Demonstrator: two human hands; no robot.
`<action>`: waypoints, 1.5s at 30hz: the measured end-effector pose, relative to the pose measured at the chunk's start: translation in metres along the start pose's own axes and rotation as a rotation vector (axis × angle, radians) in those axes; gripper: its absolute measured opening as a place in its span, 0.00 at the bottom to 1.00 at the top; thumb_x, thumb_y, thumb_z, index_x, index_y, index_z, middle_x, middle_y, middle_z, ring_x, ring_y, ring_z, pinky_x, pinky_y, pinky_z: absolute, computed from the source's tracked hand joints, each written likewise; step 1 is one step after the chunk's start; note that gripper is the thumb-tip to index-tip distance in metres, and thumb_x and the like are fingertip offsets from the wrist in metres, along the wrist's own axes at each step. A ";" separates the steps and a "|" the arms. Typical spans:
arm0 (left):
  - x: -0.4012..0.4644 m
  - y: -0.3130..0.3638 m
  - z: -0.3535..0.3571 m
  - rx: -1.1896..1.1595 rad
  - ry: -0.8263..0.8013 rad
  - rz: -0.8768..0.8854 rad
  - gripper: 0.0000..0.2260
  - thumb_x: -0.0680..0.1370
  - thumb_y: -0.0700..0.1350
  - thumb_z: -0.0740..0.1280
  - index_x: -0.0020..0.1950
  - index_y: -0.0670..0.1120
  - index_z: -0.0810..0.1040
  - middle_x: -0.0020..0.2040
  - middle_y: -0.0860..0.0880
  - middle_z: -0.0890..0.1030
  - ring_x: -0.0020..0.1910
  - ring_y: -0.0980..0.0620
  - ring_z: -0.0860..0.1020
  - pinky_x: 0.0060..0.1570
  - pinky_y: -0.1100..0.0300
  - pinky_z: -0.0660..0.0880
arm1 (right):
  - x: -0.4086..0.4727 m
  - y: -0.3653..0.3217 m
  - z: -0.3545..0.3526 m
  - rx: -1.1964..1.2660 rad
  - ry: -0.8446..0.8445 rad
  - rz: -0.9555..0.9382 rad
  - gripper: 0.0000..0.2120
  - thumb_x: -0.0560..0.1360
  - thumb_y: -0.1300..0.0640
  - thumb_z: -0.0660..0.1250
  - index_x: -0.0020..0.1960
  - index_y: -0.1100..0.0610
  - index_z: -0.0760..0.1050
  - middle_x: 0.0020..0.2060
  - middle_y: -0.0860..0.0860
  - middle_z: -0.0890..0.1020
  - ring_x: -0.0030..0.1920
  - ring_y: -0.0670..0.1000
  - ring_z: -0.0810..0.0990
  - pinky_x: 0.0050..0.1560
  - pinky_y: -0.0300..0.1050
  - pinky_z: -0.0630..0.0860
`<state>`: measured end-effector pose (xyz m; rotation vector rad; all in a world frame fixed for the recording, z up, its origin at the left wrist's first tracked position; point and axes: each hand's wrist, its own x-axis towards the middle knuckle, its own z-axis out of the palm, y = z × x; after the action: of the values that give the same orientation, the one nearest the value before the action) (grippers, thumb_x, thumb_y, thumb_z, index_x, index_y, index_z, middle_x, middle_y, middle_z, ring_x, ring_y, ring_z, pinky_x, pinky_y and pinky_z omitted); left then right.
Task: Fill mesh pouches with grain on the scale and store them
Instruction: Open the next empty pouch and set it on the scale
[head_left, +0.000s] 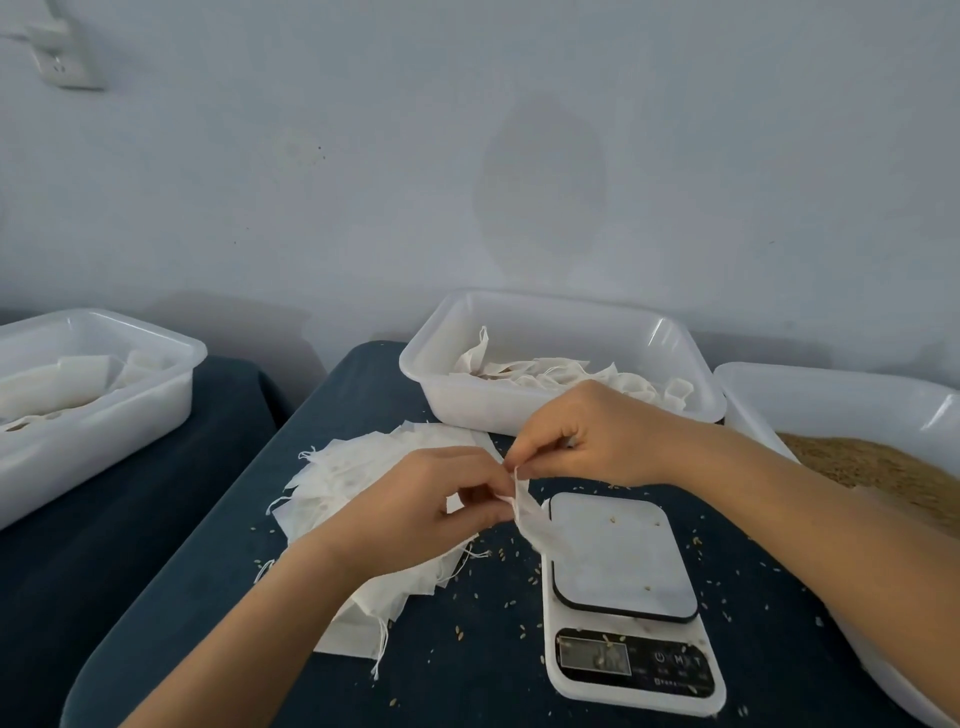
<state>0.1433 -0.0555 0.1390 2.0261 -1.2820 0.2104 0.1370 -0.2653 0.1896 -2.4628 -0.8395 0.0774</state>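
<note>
Above the scale, at its 11 o'clock corner, a limp, thin mesh pouch is pinched at its mouth by the left hand and right hand, probably so it can be opened for filling. Flat spare pouches are stacked at 9 o'clock. Coarse tan grain is kept in a glossy tub at 3 o'clock; filled pouches are stored in a bin at 12.

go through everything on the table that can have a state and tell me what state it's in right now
Thin white mesh pouch: empty, pinched at its mouth by left hand and right hand.
White digital scale: platform bare but for stray grains.
Back white plastic tub: holds pouches.
Right white tub: holds brown grain.
</note>
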 end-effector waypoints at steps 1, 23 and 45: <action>0.001 0.000 0.000 0.015 0.018 -0.019 0.03 0.74 0.41 0.68 0.46 0.44 0.81 0.41 0.63 0.75 0.39 0.66 0.74 0.42 0.75 0.69 | -0.001 0.001 -0.001 0.025 0.019 0.002 0.07 0.73 0.59 0.71 0.51 0.53 0.84 0.43 0.38 0.83 0.45 0.38 0.81 0.48 0.31 0.74; 0.008 -0.003 0.015 0.071 0.057 -0.062 0.10 0.73 0.53 0.67 0.42 0.47 0.79 0.45 0.55 0.78 0.44 0.66 0.73 0.44 0.74 0.69 | -0.023 -0.010 -0.002 -0.506 -0.304 0.035 0.11 0.77 0.48 0.64 0.56 0.51 0.75 0.44 0.43 0.74 0.46 0.45 0.73 0.50 0.46 0.72; 0.019 0.017 0.072 -0.552 0.209 -0.346 0.14 0.70 0.47 0.72 0.55 0.57 0.77 0.49 0.58 0.82 0.48 0.59 0.79 0.46 0.70 0.72 | -0.053 0.001 -0.003 -0.485 -0.064 -0.100 0.08 0.77 0.57 0.64 0.48 0.59 0.81 0.49 0.51 0.83 0.53 0.51 0.77 0.53 0.48 0.73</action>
<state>0.1215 -0.1204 0.1041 1.6558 -0.7377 -0.0880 0.0959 -0.2986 0.1856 -2.8698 -1.1149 -0.0958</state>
